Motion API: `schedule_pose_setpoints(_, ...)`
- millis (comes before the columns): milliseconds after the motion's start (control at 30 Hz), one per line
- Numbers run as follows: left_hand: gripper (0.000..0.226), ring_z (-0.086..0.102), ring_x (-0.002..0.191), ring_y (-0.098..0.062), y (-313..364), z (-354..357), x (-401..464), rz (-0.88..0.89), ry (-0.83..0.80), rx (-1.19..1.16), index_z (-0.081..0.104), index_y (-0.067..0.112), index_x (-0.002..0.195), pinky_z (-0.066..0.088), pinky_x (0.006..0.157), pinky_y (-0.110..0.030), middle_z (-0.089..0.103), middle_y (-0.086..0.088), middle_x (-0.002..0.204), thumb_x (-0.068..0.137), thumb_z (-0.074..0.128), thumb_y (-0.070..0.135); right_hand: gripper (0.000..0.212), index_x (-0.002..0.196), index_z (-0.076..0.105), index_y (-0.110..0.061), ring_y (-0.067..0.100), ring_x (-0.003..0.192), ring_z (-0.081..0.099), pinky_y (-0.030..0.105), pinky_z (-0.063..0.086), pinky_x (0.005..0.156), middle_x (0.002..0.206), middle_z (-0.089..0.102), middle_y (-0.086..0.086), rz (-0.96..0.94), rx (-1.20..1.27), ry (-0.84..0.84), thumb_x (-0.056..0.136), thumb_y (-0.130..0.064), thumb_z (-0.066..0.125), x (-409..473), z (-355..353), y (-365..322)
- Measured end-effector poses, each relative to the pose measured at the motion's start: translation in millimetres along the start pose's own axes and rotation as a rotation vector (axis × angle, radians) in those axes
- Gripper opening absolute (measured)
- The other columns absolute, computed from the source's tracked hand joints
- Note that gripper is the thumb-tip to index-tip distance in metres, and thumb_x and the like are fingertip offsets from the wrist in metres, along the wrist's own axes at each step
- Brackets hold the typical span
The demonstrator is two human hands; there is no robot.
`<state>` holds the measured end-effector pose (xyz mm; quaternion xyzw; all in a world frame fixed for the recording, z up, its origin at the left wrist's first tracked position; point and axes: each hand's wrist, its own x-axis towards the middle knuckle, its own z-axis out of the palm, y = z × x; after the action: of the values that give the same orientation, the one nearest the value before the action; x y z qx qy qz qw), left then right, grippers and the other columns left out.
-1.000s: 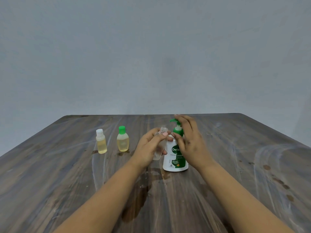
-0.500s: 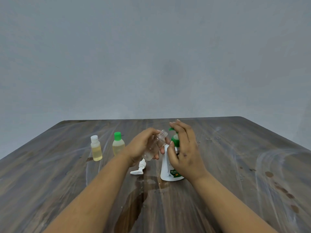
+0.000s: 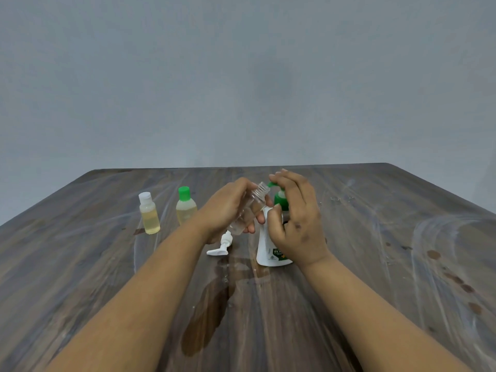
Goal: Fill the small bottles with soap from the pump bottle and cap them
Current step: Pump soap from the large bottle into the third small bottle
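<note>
Under the right hand (image 3: 295, 218), whose fingers arch loosely over the pump bottle (image 3: 269, 251) head, the left hand (image 3: 228, 208) grips an empty small bottle (image 3: 248, 210) tilted toward the spout. Best to bring its open neck right beneath the nozzle, then press slowly. Below the fingers lies a streaked, wet wooden table (image 3: 375, 264); behind, a grey wall (image 3: 241, 76).

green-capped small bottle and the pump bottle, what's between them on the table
In the head view, the left hand holding a tilted uncapped clear bottle, with a white pump cap lying on the table below it.
</note>
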<state>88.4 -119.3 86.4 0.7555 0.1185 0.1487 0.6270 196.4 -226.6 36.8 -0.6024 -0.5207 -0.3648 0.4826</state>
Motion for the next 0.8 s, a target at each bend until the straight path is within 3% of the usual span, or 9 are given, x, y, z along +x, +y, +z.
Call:
schedule_pose_setpoints(133, 0.05, 0.052, 0.058, -0.027, -1.4, -0.4, 1.7, 0.004, 0.008, 0.016, 0.07, 0.006, 0.094, 0.047, 0.056, -0.028, 0.063, -0.011, 0.067, 0.101, 0.027, 0.03, 0.045, 0.115, 0.062, 0.006, 0.024, 0.112, 0.054, 0.024, 0.042, 0.102, 0.116, 0.058, 0.014, 0.027, 0.021, -0.002, 0.076, -0.005, 0.042, 0.4, 0.5, -1.7)
schedule_pose_setpoints(267, 0.05, 0.051, 0.057, -0.026, -1.7, -0.6, 1.6, 0.006, 0.0, 0.041, 0.07, 0.007, 0.095, 0.046, 0.056, -0.027, 0.063, -0.008, 0.066, 0.101, 0.026, 0.03, 0.052, 0.123, 0.056, 0.006, 0.023, 0.118, 0.05, 0.031, 0.044, 0.104, 0.124, 0.053, 0.014, 0.069, 0.049, -0.021, 0.077, -0.011, 0.041, 1.6, -1.5, -5.5)
schedule_pose_setpoints(633, 0.05, 0.052, 0.062, -0.029, -3.8, -1.3, 0.5, 0.035, 0.006, 0.059, 0.069, 0.005, 0.097, 0.048, 0.058, -0.027, 0.065, -0.007, 0.066, 0.101, 0.026, 0.029, 0.046, 0.11, 0.063, 0.005, 0.024, 0.108, 0.054, 0.024, 0.043, 0.098, 0.113, 0.059, 0.015, 0.043, 0.025, -0.007, 0.074, -0.008, 0.04, 1.3, -0.7, -5.8)
schedule_pose_setpoints(800, 0.05, 0.051, 0.061, -0.028, -2.7, -0.4, -0.3, 0.043, 0.009, 0.072, 0.069, 0.003, 0.099, 0.048, 0.057, -0.028, 0.065, -0.007, 0.066, 0.101, 0.026, 0.028, 0.051, 0.118, 0.058, 0.008, 0.024, 0.112, 0.051, 0.026, 0.042, 0.101, 0.118, 0.055, 0.018, 0.075, 0.03, -0.015, 0.075, -0.013, 0.04, 1.7, -0.9, -9.2)
